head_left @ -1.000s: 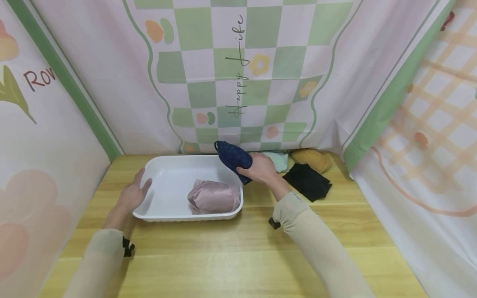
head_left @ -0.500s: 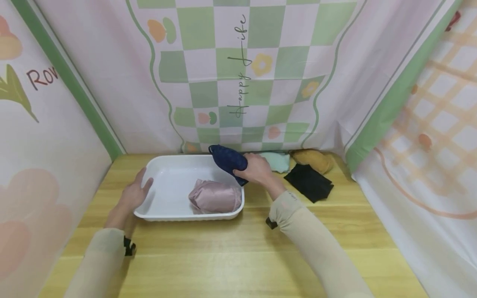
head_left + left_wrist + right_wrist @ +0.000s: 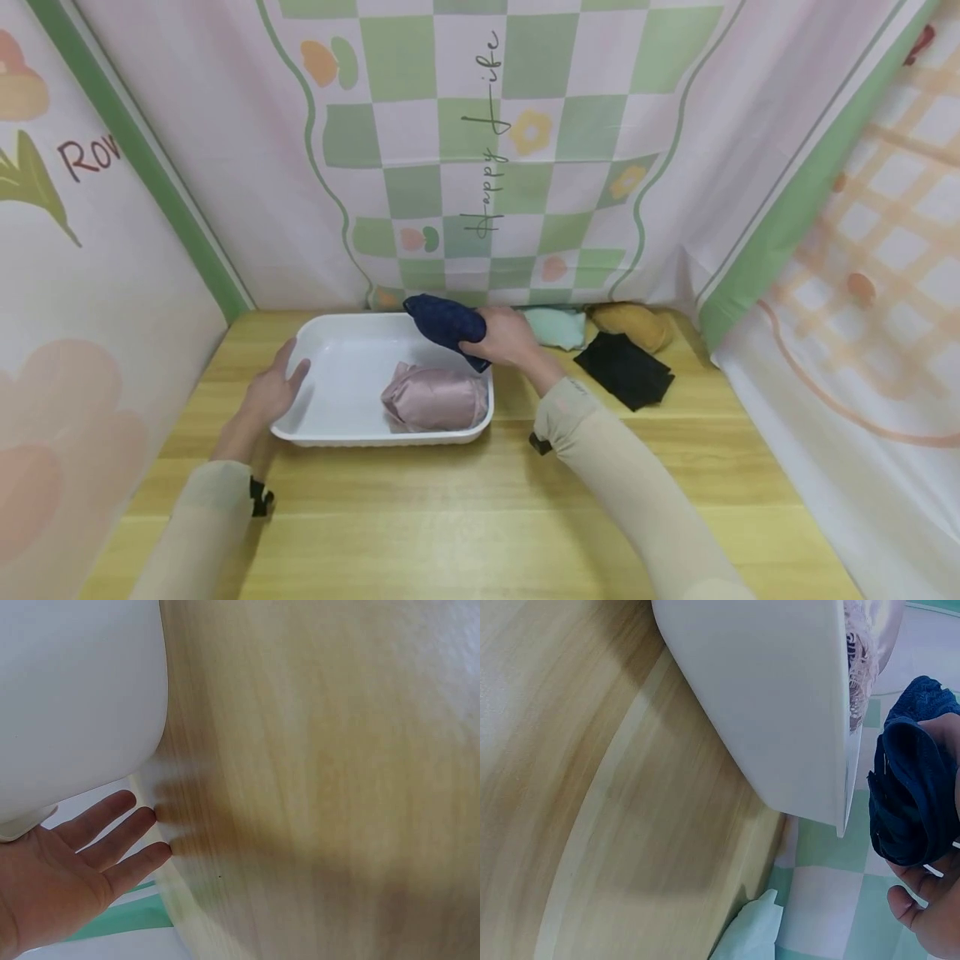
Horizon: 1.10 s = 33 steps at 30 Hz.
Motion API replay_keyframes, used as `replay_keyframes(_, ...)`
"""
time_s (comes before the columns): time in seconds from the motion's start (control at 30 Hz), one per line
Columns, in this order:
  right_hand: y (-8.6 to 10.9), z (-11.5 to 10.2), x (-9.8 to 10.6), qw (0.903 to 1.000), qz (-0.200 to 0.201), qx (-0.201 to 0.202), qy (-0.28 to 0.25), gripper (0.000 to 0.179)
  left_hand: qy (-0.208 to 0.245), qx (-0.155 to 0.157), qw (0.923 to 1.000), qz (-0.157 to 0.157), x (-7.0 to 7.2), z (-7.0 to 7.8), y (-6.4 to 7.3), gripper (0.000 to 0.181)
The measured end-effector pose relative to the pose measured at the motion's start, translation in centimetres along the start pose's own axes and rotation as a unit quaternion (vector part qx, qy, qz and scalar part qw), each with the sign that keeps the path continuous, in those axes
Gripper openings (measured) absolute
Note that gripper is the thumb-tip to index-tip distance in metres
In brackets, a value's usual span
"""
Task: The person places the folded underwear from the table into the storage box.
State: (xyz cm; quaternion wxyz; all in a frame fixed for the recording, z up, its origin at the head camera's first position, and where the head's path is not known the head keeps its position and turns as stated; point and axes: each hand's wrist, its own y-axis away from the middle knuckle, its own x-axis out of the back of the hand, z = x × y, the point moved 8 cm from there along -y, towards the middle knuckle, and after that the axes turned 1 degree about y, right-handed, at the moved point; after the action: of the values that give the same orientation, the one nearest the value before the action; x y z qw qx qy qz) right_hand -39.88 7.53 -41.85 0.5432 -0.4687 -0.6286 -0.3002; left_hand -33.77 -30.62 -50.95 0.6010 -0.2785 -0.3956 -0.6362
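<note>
My right hand [image 3: 507, 337] grips a rolled-up navy lacy garment [image 3: 450, 323] above the back right corner of the white tray [image 3: 337, 438]. In the right wrist view the navy roll [image 3: 915, 802] shows folded layers, with the thumb and fingers around it. My left hand [image 3: 268, 393] is at the tray's left side, thumb over the rim. Its fingers [image 3: 124, 840] extend straight and spread outside the tray wall in the left wrist view. A rolled pink satin garment [image 3: 435, 400] lies inside the tray on the right, its lace trim [image 3: 862, 667] visible in the right wrist view.
Right of the tray on the wooden table [image 3: 420, 533] lie a mint cloth item [image 3: 557, 327], a mustard rolled one [image 3: 632, 325] and a flat black one [image 3: 626, 371]. Printed curtains [image 3: 480, 167] enclose the table at the back and both sides.
My right hand has moved left with the navy garment, bringing it farther over the tray. My left hand stays at the tray's left side.
</note>
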Motion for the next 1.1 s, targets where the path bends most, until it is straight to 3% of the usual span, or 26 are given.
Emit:
replay_keyframes(0.63, -1.5, -1.9, -1.3, 0.9974, -0.033, 0.045, 0.046, 0.061, 0.004, 0.011, 0.9999, -0.004, -0.1, -0.3, -0.1, 0.079)
replay_keyframes(1.1, -1.8, -1.9, -2.7, 0.9921, -0.064, 0.04, 0.1, 0.08, 0.004, 0.011, 0.9999, 0.001, -0.2, -0.2, 0.0, 0.078)
